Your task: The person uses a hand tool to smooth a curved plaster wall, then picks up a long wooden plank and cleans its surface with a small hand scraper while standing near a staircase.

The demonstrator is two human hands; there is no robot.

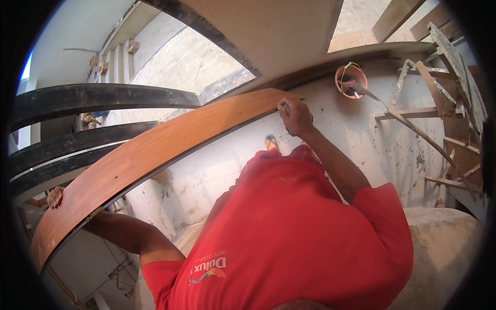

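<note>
A long orange-brown wooden board (170, 134) with a dark near edge runs diagonally across the view, from lower left to upper centre, bent by the lens. My left hand (55, 197) grips it towards its lower-left end. The forearm passes beneath the board, and the fingers curl over its far edge. Beside the board's other end, my right hand (296, 115) is closed in a fist by the near edge. A small dark thing shows between those fingers, too hidden to name.
An orange bucket (351, 82) with tools in it stands beyond my right hand. Rough wooden framing and a long pole (429, 138) are at right. Dark bars (103, 98) cross the left side, beneath or beyond the board. My sandalled foot (270, 142) is on the stained pale floor.
</note>
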